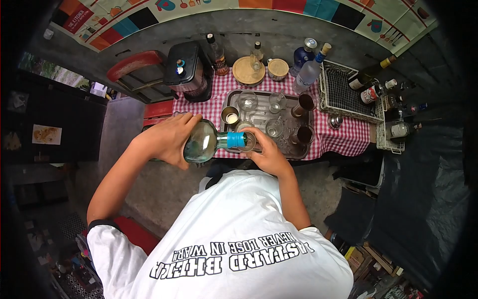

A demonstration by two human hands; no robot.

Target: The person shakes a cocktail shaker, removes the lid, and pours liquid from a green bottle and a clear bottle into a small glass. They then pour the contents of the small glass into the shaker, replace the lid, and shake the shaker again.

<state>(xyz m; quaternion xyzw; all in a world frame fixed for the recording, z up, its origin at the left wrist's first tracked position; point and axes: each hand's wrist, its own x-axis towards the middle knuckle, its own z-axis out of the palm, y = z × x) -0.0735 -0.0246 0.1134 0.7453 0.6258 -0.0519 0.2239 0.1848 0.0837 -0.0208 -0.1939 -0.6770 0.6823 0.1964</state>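
My left hand (172, 137) is wrapped round the body of a clear, greenish glass bottle (200, 143) with a blue band on its neck. The bottle lies nearly level, its neck pointing right. Its mouth is at a small clear glass (250, 141), which my right hand (269, 155) grips. Whether liquid is flowing cannot be made out. Just beyond my hands, a metal tray (296, 94) carries a metal cup (230, 115), clear glasses such as a round glass (247, 100) and a small glass (273, 128), and two dark brown tumblers (302, 134).
The tray rests on a red-checked tablecloth (343, 142). Behind it stand a black drink dispenser (188, 70), a round wooden board (248, 71), a lidded jar (278, 70) and several bottles. On the right, a wire basket (348, 107) holds more bottles. A red-backed chair (134, 65) is at left.
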